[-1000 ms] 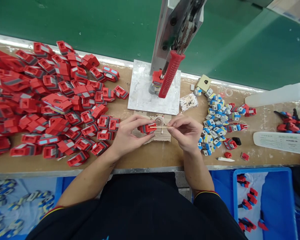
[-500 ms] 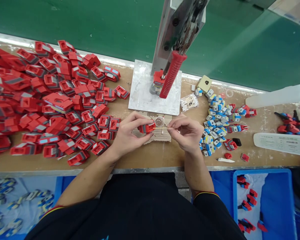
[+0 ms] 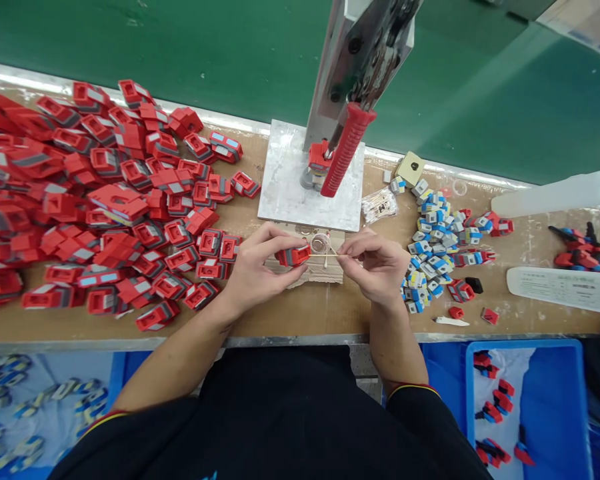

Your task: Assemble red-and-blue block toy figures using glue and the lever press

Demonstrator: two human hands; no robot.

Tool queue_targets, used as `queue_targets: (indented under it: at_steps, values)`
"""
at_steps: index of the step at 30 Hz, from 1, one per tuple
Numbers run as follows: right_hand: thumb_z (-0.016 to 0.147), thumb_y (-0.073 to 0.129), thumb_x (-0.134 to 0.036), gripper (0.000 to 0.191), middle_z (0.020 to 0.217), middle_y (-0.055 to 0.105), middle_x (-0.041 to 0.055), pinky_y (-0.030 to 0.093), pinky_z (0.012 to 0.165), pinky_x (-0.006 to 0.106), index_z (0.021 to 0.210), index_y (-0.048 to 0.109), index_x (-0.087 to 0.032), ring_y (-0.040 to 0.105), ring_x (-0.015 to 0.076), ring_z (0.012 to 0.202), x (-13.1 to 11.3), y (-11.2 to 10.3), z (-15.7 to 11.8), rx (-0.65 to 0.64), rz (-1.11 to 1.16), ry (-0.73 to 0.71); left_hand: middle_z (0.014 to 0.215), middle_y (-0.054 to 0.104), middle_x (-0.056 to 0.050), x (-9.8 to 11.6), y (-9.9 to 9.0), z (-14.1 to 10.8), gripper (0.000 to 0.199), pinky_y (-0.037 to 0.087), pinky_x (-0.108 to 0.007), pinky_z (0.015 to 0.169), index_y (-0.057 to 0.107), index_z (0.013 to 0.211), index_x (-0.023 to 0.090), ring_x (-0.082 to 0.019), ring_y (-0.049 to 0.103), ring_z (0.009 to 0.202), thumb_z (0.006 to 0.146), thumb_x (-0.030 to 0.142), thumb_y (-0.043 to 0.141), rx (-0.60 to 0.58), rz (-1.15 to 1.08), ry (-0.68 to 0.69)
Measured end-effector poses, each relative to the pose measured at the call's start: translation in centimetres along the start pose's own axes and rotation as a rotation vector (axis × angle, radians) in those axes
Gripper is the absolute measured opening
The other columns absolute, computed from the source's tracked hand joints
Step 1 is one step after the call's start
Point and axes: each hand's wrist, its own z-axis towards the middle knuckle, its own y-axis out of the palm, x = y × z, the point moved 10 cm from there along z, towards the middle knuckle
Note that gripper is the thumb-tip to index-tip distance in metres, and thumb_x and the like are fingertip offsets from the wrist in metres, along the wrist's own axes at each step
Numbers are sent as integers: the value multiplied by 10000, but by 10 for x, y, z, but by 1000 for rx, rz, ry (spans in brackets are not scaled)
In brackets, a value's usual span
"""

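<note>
Between the thumb and fingers of my left hand [image 3: 260, 263] is a red toy part [image 3: 293, 256] with a grey band, its open side turned to the right. My right hand [image 3: 373, 263] pinches a thin yellowish stick [image 3: 324, 255], which looks like a cotton swab. The stick's far end meets the right side of the red part; its tip is hidden there. Just behind the stick stands a small round clear cup [image 3: 321, 243] on a piece of cardboard [image 3: 310, 275]. A white cotton-tipped swab [image 3: 326, 263] leans out of the cup's front side.
A hand press [image 3: 347, 150] on a metal plate [image 3: 285, 173] rises behind my hands. Red parts [image 3: 130, 173] heap at left; blue-and-white parts [image 3: 430, 247] at right. A bag of swabs [image 3: 380, 205], a knife blade [image 3: 451, 321] and cut-open bottles [image 3: 563, 287] lie about. Blue bins [image 3: 555, 400] stand below.
Both hands hold nearly the same pose. The stick stays against the red part, with only a very slight shift of my right hand and the whole view to the right.
</note>
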Motion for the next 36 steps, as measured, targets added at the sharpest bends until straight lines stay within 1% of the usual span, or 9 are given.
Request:
queue_targets:
  at_steps: [6,12,17,23,26,31,33,36]
  values:
    - [909,838,-384,239,678,773,6,513,537,329,753,699,-270,680,172,593,-4,-5,1,91,0,-12,959,753,-21,0,3,0,271,642,-324,790,826,1124,265,-173,721,838,861,246,889,-33,-5,-13]
    - [924,834,-333,195,725,801,12,535,572,325,784,715,-266,707,169,626,-5,4,1,51,46,-14,967,783,-41,4,6,1,234,642,-309,799,826,1127,239,-176,749,850,901,283,870,-60,-44,-7]
    - [917,831,-391,234,693,783,15,519,556,332,761,711,-265,689,177,613,-1,6,0,48,14,13,965,793,-42,1,7,1,251,643,-309,788,836,1139,247,-180,755,845,898,304,876,-79,-34,-31]
    - [898,837,-318,176,721,807,15,521,544,323,772,726,-266,700,173,611,-3,7,0,20,19,-1,972,798,-43,1,7,1,246,643,-314,796,836,1138,252,-181,755,853,900,304,875,-83,-39,-23]
    - [893,838,-283,157,718,802,11,543,565,319,780,731,-263,714,171,621,-5,8,0,-9,31,-17,968,797,-44,1,7,1,246,642,-313,790,834,1139,248,-180,754,849,905,312,873,-86,-41,-23]
    - [887,835,-180,136,707,786,-7,559,605,306,828,745,-263,733,168,646,-9,12,1,-36,109,-53,962,798,-44,0,7,1,246,636,-302,786,840,1135,248,-176,757,848,903,314,882,-74,-86,-26]
    - [891,840,-184,133,727,795,-5,552,604,306,839,748,-266,732,168,654,-9,6,1,-19,132,-50,985,809,-51,-3,7,1,265,643,-318,810,843,1136,255,-187,765,873,884,315,899,-84,-123,-52]
    - [902,844,-224,119,742,791,-4,520,590,311,848,748,-269,707,167,652,-9,-18,3,64,107,-70,1036,820,-65,-10,9,0,283,653,-352,860,847,1134,267,-206,776,925,865,320,915,-106,-204,-109]
